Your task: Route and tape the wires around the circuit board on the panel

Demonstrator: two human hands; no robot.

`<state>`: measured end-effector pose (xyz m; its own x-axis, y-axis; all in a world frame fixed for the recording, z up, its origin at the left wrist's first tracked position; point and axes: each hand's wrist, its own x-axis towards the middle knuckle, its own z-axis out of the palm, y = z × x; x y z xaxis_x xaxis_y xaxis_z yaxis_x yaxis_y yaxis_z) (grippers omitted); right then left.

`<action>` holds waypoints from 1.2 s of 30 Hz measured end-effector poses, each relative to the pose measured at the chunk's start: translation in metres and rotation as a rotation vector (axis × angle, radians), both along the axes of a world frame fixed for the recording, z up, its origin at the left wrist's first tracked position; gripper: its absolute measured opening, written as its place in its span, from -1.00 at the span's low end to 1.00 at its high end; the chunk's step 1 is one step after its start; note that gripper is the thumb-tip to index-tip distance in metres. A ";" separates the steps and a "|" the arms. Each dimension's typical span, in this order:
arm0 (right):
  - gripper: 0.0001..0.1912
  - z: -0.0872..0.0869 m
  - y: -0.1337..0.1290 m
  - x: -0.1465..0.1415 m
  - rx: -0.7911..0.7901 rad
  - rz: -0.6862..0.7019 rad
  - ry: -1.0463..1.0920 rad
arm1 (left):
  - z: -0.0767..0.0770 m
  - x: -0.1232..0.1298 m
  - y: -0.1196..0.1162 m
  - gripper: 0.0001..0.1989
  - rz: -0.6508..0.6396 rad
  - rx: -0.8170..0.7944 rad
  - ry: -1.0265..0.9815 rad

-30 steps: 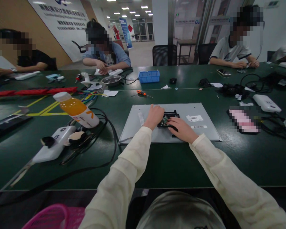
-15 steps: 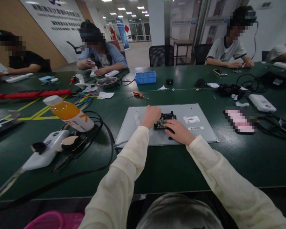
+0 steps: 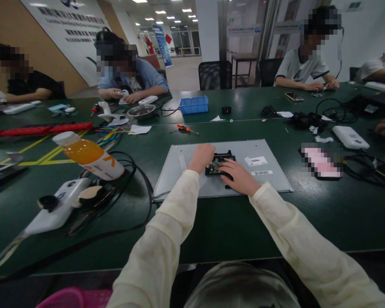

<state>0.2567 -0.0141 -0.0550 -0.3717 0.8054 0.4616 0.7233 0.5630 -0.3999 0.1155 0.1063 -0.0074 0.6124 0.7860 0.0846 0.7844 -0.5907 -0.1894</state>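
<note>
Grey rectangular panel (image 3: pixel 247 149) runs lengthwise along the near bench (image 3: pixel 231 233) edge; right hand (image 3: pixel 239 176) spreads over green circuit board (image 3: pixel 213 165); left hand (image 3: pixel 201 157) curls, grip unclear.

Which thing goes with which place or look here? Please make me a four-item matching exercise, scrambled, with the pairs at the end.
Things
1. Right hand
2. Screwdriver
3. Rectangular bin
4. Drink bottle

Places and looks
A. Blue, farther off than everything else listed
B. White-capped, orange inside
C. At the right side of the green circuit board
D. Orange and black, lying beyond the far edge of the grey panel

Right pairs: 1-C, 2-D, 3-A, 4-B.
</note>
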 end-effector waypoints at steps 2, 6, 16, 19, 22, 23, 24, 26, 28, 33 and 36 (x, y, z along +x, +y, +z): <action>-0.65 0.001 0.000 0.000 -0.006 -0.003 0.004 | 0.000 0.001 0.001 -0.72 0.006 -0.001 -0.005; -0.64 0.002 -0.001 0.000 -0.013 -0.007 0.003 | 0.001 0.004 0.003 -0.72 0.012 0.022 -0.021; -0.65 0.005 -0.001 -0.002 -0.033 -0.034 -0.005 | 0.003 0.020 0.009 -0.73 0.027 0.061 -0.075; -0.66 0.005 -0.002 -0.002 -0.034 -0.033 0.000 | 0.000 0.021 0.008 -0.72 0.048 0.037 -0.085; -0.66 0.005 -0.001 -0.002 -0.031 -0.025 0.013 | 0.000 0.018 0.008 -0.70 0.071 0.028 -0.090; -0.66 0.004 -0.001 -0.002 -0.030 -0.025 0.017 | 0.001 0.017 0.008 -0.70 0.085 0.021 -0.098; -0.66 0.003 0.000 -0.002 -0.031 -0.025 0.018 | 0.003 0.015 0.008 -0.70 0.100 0.008 -0.112; -0.66 0.003 0.000 -0.002 -0.032 -0.022 0.021 | 0.005 0.010 0.006 -0.70 0.130 -0.040 -0.161; -0.67 0.003 0.000 -0.002 -0.030 -0.014 0.033 | 0.007 0.004 0.000 -0.70 0.141 -0.099 -0.224; -0.67 0.004 -0.002 -0.004 -0.055 -0.040 0.131 | 0.003 -0.013 -0.037 -0.65 0.086 -0.110 -0.345; -0.65 0.004 -0.002 -0.004 -0.063 -0.088 0.203 | -0.009 -0.022 -0.059 -0.63 0.065 -0.061 -0.390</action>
<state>0.2530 -0.0161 -0.0511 -0.2036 0.8604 0.4672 0.6695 0.4705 -0.5748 0.0933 0.0475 -0.0159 0.4923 0.8330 0.2526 0.8266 -0.5383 0.1642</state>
